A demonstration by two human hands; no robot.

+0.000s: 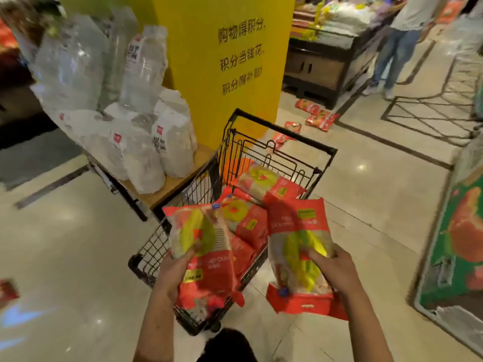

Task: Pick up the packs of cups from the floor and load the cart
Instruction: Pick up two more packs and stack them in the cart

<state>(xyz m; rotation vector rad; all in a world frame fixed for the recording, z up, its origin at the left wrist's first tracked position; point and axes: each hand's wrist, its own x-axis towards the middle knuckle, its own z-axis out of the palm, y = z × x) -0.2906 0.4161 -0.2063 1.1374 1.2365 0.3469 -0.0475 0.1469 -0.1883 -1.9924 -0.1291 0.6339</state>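
A black wire cart point(285, 150) stands on the tiled floor in front of me, with several red packs of cups point(264, 181) lying inside. My left hand point(173, 273) grips one red and yellow pack point(206, 246) over the cart's near corner. My right hand point(333, 269) grips a second pack point(298, 246) beside the cart's right side. More red packs point(317, 114) lie scattered on the floor beyond the cart, near the yellow pillar point(224, 61).
A low wooden stand point(170, 190) stacked with clear and white plastic cup packs point(146, 142) sits left of the cart. A person point(397, 43) stands by a display shelf at the far right. A green and red display point(454, 246) borders the right side.
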